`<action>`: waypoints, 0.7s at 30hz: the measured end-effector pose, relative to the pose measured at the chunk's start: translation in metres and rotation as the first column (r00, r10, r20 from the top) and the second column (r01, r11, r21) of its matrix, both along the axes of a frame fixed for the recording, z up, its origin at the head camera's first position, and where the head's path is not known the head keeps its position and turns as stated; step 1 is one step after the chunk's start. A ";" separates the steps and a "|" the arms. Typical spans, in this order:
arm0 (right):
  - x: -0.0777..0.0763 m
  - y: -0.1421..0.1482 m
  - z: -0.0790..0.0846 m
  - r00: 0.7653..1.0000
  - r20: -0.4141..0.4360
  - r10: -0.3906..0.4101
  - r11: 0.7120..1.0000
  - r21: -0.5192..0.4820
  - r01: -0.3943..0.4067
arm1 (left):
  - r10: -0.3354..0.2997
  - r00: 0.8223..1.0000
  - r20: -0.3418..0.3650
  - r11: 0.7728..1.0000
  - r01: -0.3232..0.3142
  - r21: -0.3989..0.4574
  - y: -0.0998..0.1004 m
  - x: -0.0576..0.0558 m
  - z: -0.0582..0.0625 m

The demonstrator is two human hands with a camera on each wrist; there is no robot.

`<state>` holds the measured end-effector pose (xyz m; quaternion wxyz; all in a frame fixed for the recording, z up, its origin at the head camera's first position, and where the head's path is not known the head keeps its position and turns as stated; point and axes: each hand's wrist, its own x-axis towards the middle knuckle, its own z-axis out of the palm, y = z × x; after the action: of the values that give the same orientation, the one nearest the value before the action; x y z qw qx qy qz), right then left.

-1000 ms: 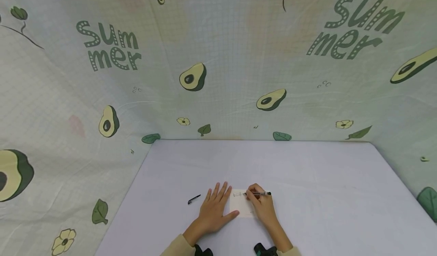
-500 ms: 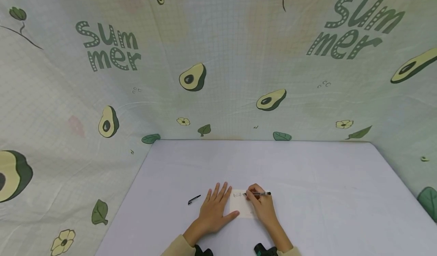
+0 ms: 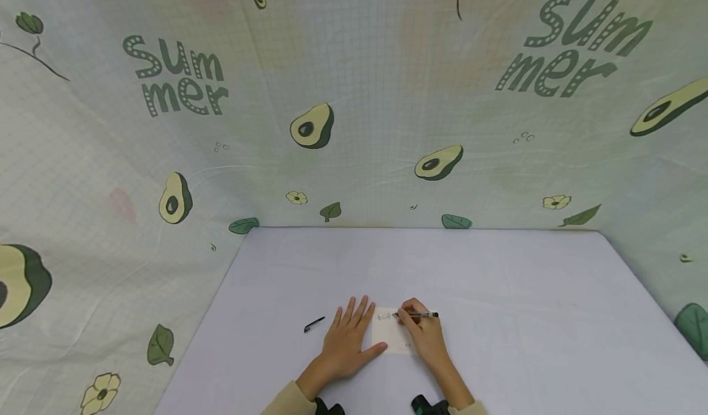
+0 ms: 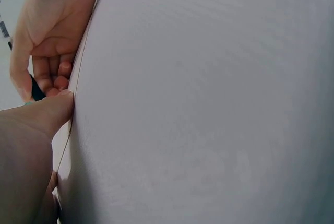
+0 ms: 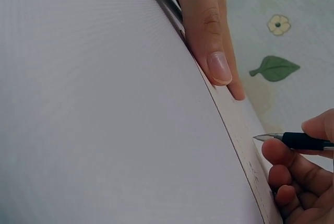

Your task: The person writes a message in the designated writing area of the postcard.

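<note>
A small cream sheet of paper [image 3: 395,338] lies on the white table with a short line of handwriting near its top edge. My left hand [image 3: 347,341] rests flat with spread fingers, its thumb and index finger over the sheet's left side. In my right hand [image 3: 428,336] a black pen [image 3: 424,314] is pinched between thumb and fingers, its tip at the end of the written line. The right wrist view shows the pen's metal tip [image 5: 259,138] close over the paper [image 5: 237,125], with the left thumb [image 5: 218,67] pressing the sheet's edge.
A black pen cap [image 3: 314,324] lies on the table [image 3: 470,267] left of the left hand. Behind and beside the table hangs a pale curtain [image 3: 365,64] printed with avocados and leaves. Dark wrist devices [image 3: 428,405] show at the bottom edge.
The pen tip has shifted very slightly along the written line. The left hand, paper and pen cap have stayed in place.
</note>
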<state>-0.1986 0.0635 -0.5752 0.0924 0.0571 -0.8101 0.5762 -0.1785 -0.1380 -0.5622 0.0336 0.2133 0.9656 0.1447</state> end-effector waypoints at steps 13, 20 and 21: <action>0.000 0.001 -0.001 1.000 -0.002 0.007 1.000 0.003 -0.007 | 0.001 1.000 0.004 1.000 -0.001 0.026 0.000 0.001 0.000; 0.000 0.000 0.000 1.000 -0.001 0.020 1.000 -0.017 -0.020 | 0.004 1.000 0.019 1.000 -0.004 0.004 0.000 0.000 0.002; 0.000 0.000 0.001 1.000 -0.004 0.020 1.000 -0.013 -0.020 | 0.004 1.000 0.018 1.000 -0.004 0.001 0.000 0.000 0.002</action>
<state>-0.1987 0.0635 -0.5746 0.0885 0.0659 -0.8056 0.5821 -0.1782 -0.1383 -0.5605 0.0419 0.2098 0.9657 0.1471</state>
